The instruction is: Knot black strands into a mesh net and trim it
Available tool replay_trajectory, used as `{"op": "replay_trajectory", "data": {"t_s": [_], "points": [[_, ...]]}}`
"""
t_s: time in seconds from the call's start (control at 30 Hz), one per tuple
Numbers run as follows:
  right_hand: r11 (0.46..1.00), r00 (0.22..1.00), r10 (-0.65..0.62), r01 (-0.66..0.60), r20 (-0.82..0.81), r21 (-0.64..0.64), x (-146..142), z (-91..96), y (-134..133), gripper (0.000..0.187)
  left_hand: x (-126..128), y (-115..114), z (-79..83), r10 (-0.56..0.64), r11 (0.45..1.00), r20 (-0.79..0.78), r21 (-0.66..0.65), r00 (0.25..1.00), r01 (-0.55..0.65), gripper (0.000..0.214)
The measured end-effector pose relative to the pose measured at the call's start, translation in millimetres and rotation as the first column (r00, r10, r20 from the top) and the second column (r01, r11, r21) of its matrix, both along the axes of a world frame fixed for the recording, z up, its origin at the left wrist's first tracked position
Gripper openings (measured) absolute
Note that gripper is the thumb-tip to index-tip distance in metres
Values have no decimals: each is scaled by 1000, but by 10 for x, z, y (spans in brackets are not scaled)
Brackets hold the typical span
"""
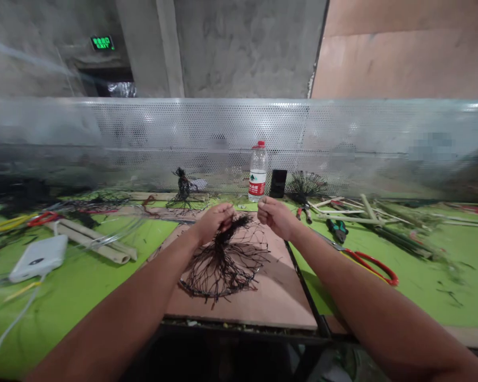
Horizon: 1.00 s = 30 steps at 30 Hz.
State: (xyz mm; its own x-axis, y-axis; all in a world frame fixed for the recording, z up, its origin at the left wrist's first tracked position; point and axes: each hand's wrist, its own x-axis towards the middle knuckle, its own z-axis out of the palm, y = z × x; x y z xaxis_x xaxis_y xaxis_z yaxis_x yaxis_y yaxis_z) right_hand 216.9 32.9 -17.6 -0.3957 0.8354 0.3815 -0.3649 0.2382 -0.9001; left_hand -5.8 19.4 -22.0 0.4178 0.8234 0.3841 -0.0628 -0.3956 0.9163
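Note:
A bundle of thin black wires stands on a brown board in front of me. It flares into a round, ring-edged skirt at the bottom and is gathered into a narrow neck with a frayed top leaning right. My left hand is closed in a pinch right at the neck, its fingertips against or just behind the gathered wires. Across a small gap, my right hand is pinched too, to the right of the frayed top. Whatever thin thing either pinch may hold is too fine to make out.
Behind stand a water bottle, a dark phone and another wire bundle. On the right lie red-handled scissors, pliers and pale strips. Left are a white power bank and bamboo tubes. A perforated metal screen closes off the back.

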Motion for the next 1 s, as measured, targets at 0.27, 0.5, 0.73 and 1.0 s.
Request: {"op": "replay_trajectory", "data": {"t_s": [0.27,0.5,0.73,1.0], "points": [[996,957,-72,83,282,-29,-24,-121,-49,31,123,-195,-46,-172,984,-47,37,984,174,32],[974,847,66,-170,528,151,-82,-220,-88,37,111,-98,-103,-114,993,122,-3,986,115,27],[964,805,-188,41,563,263,-217,-382,-37,12,112,-38,-121,-117,992,157,-27,981,122,25],[986,989,-12,-12,146,163,-193,-184,-139,2,115,-78,-92,-121,992,67,-37,990,124,30]]}}
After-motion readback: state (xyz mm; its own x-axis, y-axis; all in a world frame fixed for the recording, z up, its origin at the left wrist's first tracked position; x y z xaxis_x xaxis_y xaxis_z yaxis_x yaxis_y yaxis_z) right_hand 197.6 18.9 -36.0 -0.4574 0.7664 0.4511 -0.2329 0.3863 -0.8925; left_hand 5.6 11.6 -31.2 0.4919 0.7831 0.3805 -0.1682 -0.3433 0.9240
